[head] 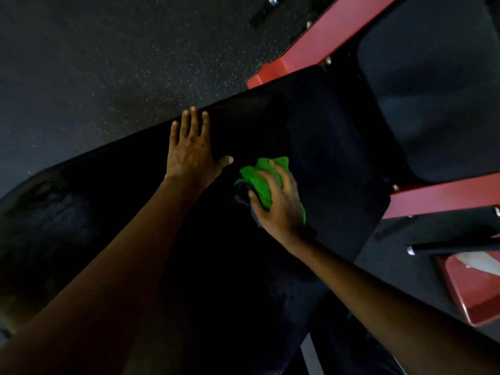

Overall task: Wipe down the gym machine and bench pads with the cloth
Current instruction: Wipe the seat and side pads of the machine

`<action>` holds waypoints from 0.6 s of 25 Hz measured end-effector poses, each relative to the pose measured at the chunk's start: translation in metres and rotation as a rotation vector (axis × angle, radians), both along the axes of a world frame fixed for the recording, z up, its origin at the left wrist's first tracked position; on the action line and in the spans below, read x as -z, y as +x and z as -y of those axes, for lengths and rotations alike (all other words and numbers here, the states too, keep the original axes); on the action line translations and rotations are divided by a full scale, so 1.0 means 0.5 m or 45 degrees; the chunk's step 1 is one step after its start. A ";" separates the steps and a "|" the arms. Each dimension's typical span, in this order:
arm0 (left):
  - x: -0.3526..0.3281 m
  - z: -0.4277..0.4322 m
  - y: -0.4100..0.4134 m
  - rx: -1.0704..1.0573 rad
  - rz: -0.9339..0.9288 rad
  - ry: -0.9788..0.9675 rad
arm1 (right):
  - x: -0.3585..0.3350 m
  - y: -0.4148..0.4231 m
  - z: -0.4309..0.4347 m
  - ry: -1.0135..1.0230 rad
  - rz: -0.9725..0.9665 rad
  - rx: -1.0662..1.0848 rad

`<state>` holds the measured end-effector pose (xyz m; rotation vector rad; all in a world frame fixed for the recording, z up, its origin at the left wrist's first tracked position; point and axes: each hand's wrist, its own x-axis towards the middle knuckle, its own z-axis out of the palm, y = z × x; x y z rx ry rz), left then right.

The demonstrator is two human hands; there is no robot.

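Head view: right hand [281,204] bunches the green cloth [259,182] on the black bench pad [324,147], fingers curled over it. Left hand [190,155] lies flat, fingers spread, beside the cloth. Cloth looks soft and light; best held wadded under the palm.

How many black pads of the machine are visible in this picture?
2. The long pad lies under both hands, the left hand flat on it and the right hand pressing the green cloth. The second pad sits upper right. Others may be out of frame.

Green cloth [261,182] partly hidden under right hand [280,204], bench pad [311,125] cut off at bottom edge
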<state>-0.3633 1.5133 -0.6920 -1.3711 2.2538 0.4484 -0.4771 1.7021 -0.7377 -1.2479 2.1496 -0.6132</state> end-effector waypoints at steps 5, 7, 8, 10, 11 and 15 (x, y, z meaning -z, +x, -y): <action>-0.002 0.002 -0.007 -0.015 0.020 0.016 | 0.092 -0.114 0.085 0.037 -0.080 0.327; -0.003 0.003 -0.012 -0.017 0.043 0.031 | 0.119 -0.153 0.136 0.128 -0.048 0.564; -0.003 0.005 -0.014 -0.016 0.053 0.037 | 0.119 -0.157 0.151 0.169 -0.021 0.629; -0.003 0.006 -0.014 -0.024 0.052 0.043 | 0.099 -0.131 0.150 0.184 -0.001 0.617; -0.004 0.005 -0.014 -0.031 0.049 0.038 | 0.080 -0.106 0.135 0.149 -0.020 0.536; -0.004 0.003 -0.018 -0.041 0.049 0.037 | 0.028 -0.036 0.034 0.004 0.002 0.143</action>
